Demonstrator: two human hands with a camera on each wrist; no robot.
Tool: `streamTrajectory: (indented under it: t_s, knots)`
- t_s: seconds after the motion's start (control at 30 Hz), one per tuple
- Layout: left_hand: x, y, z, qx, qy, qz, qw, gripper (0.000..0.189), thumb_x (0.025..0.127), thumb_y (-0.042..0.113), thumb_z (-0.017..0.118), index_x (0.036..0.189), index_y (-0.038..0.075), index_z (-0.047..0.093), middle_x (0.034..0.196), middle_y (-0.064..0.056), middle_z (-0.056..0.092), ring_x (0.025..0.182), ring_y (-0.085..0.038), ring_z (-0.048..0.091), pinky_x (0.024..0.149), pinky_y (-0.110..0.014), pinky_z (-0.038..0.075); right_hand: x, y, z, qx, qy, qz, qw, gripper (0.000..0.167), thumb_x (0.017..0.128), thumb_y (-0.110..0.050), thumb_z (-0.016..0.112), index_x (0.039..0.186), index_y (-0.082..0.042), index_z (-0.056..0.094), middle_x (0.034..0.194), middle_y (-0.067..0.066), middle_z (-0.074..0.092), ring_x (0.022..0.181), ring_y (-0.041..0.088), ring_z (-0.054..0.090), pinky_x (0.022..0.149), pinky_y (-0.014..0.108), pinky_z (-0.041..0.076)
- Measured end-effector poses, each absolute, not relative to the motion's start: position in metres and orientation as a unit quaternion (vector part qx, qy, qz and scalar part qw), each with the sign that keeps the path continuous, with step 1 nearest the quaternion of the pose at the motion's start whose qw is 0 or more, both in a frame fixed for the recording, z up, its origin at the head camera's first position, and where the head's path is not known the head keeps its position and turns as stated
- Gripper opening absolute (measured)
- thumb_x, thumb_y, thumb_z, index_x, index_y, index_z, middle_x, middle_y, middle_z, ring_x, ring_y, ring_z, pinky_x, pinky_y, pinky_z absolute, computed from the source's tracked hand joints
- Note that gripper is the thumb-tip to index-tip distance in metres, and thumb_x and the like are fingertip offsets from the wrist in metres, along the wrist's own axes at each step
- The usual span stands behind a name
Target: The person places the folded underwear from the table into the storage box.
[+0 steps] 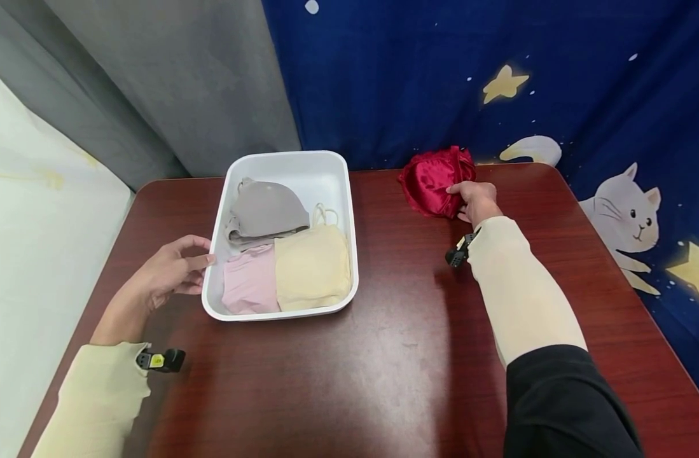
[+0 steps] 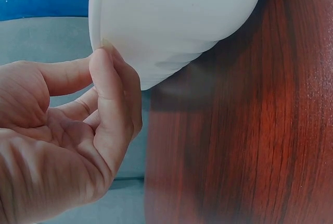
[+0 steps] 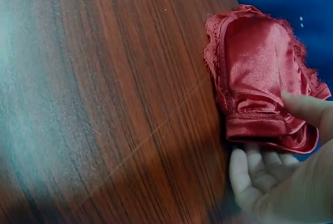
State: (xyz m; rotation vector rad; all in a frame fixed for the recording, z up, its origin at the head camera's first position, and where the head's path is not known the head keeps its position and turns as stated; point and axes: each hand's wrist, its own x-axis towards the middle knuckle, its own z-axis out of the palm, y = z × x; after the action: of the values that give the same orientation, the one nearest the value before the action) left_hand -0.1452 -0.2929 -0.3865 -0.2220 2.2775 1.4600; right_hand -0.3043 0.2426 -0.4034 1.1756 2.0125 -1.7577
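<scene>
My left hand (image 1: pixel 174 267) pinches the left rim of a white plastic tray (image 1: pixel 280 160) between thumb and fingers; the left wrist view shows the tray's outer wall (image 2: pixel 171 15) close up. Inside, a folded grey bra (image 1: pixel 269 210) lies at the back left. A folded pink garment (image 1: pixel 250 280) is at the front left, beside a folded cream garment (image 1: pixel 313 267) with thin straps. At the table's back edge, my right hand (image 1: pixel 477 200) grips a folded red satin bra (image 1: pixel 432 181). In the right wrist view, lace trims the red bra (image 3: pixel 255 62); my thumb is on top, the fingers at its underside.
Everything stands on a dark red-brown wooden table (image 1: pixel 395 356). Behind it hang a grey curtain (image 1: pixel 212 83) and a blue curtain (image 1: pixel 395 76) with stars and a cat. A white surface (image 1: pixel 34 210) borders the table on the left.
</scene>
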Motion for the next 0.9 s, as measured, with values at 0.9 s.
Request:
streamTrajectory:
  t_s: [0.9]
  knots:
    - [-0.146,-0.293,-0.386,-0.082,0.821,0.523,0.212,0.047,0.097,0.014,0.057,0.136,0.001,0.034,0.075,-0.001,0.059,0.062,-0.011,0.061,0.06,-0.031,0.059,-0.303,0.253,-0.391,0.323,0.603,-0.714,0.148,0.065,0.091,0.0,0.057,0.149,-0.011,0.029,0.121,0.003,0.056,0.082,0.011,0.064,0.081,0.029,0.057]
